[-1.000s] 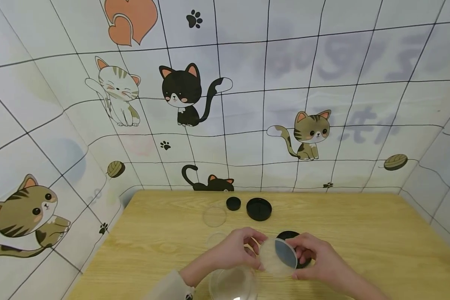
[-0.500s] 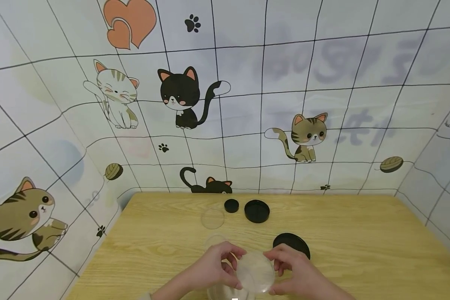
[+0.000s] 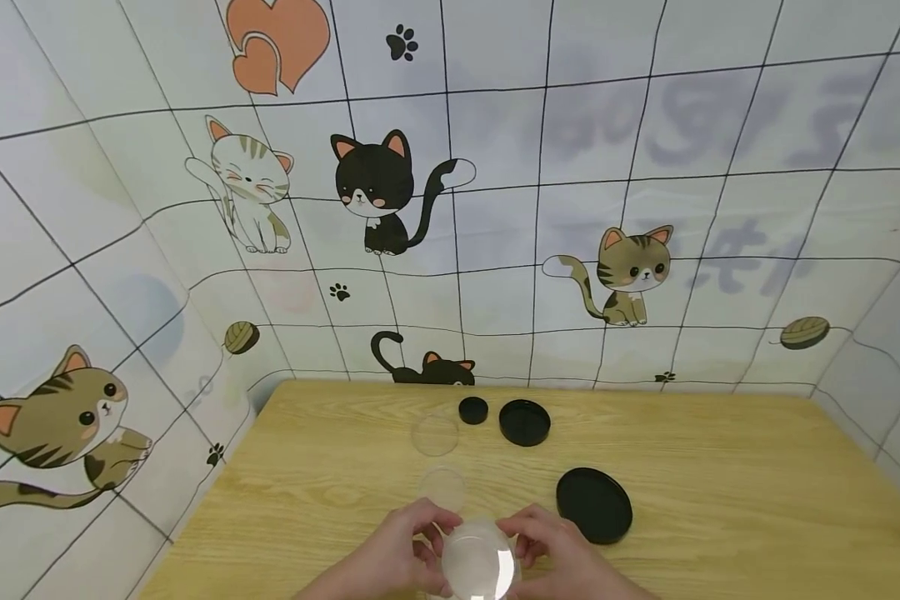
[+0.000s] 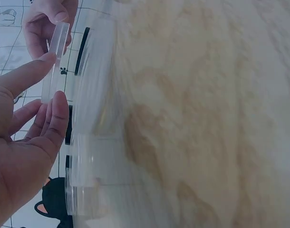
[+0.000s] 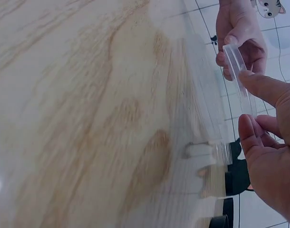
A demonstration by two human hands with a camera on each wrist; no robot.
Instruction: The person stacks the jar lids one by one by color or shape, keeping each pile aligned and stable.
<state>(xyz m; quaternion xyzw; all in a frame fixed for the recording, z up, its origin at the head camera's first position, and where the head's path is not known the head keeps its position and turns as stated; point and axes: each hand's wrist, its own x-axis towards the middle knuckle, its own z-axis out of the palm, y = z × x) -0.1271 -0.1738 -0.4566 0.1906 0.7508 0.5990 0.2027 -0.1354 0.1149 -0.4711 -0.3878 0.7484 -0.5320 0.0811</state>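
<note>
Between my two hands is a clear, shallow round dish, held up by its edges. My left hand pinches its left side, with the thumb on one face and fingertips on the other in the left wrist view. On the opposite side my right hand grips the rim the same way. From the side, the dish looks thin and stands tilted. A larger clear round container sits on the table close to it, mostly covered by the dish in the head view.
Farther back on the wooden table lie two clear round pieces, one nearer and one farther. A small black lid, a medium black lid and a large black lid lie right of them. A cat-print wall covering rises behind.
Both hands have carried the dish left and toward the table's near side, over the larger container. The large black lid, partly covered before, now shows whole.
</note>
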